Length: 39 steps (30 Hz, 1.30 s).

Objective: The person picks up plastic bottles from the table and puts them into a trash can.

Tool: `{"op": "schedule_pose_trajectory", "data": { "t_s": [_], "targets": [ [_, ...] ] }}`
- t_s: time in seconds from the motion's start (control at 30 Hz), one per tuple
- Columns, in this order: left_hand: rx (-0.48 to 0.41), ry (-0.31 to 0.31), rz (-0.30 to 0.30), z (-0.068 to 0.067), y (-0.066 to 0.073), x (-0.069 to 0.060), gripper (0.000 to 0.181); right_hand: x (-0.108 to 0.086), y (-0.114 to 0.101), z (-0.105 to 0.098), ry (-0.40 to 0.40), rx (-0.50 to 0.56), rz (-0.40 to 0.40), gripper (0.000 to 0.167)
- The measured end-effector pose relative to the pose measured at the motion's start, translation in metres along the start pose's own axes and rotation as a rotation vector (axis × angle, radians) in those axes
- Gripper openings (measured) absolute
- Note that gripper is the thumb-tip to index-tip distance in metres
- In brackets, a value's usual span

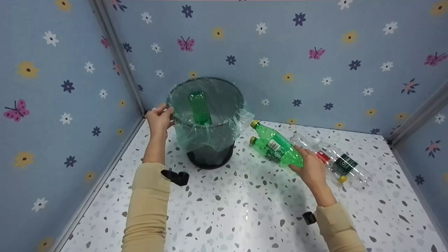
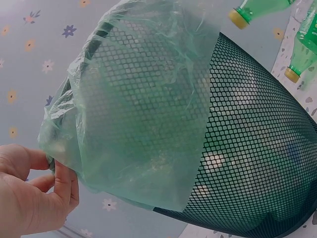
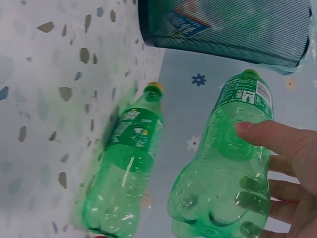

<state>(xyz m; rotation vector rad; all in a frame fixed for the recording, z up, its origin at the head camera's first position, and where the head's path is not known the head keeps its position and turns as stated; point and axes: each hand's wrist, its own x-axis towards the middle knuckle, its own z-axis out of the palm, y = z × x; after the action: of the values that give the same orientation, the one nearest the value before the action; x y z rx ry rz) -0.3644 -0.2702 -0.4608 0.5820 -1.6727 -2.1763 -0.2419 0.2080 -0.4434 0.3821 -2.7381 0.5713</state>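
Note:
A mesh bin [image 1: 210, 157] lined with a thin green bag [image 2: 143, 119] stands at centre left in the head view, a green bottle [image 1: 199, 108] inside it. My left hand [image 1: 159, 120] pinches the bin's rim and the bag's edge at the left side. Raised off the floor, a green bottle with a yellow cap [image 1: 276, 143] is gripped near its base by my right hand [image 1: 309, 168]; in the right wrist view the thumb and fingers wrap around this bottle [image 3: 223, 163]. A second green bottle [image 3: 126, 148] lies on the floor just beneath it, apart from the hand.
Several clear bottles [image 1: 344, 164], some with red or dark labels, lie right of my right hand on the speckled floor [image 1: 245, 210]. Flowered panels [image 1: 280, 70] rise behind the bin and on both sides. The bin stands close to the back panel.

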Motion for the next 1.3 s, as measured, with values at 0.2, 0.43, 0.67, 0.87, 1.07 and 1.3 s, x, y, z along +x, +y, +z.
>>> {"op": "schedule_pose_trajectory", "data": {
  "t_s": [0.2,0.43,0.67,0.87,1.07,1.3],
  "targets": [
    [-0.018,0.000,0.154,-0.021,-0.094,0.116,0.049,0.002,-0.006,-0.016,0.047,-0.004,-0.006,0.064],
    [0.013,0.029,0.040,-0.007,-0.030,0.037,0.045,0.008,-0.015,-0.033,0.095,0.002,-0.035,0.065],
    [0.072,0.055,0.040,-0.004,-0.022,0.026,0.043,0.019,-0.033,-0.050,0.132,0.012,-0.069,0.063],
    [0.083,0.051,0.041,-0.010,-0.047,0.064,0.046,0.033,-0.055,-0.067,0.136,0.022,-0.107,0.064],
    [0.025,0.034,0.099,-0.006,-0.031,0.034,0.049,0.050,-0.080,-0.078,0.175,-0.004,-0.193,0.067],
    [0.057,0.044,0.047,0.005,0.004,-0.014,0.048,0.067,-0.117,-0.089,0.078,-0.085,-0.211,0.066]
  ]
}}
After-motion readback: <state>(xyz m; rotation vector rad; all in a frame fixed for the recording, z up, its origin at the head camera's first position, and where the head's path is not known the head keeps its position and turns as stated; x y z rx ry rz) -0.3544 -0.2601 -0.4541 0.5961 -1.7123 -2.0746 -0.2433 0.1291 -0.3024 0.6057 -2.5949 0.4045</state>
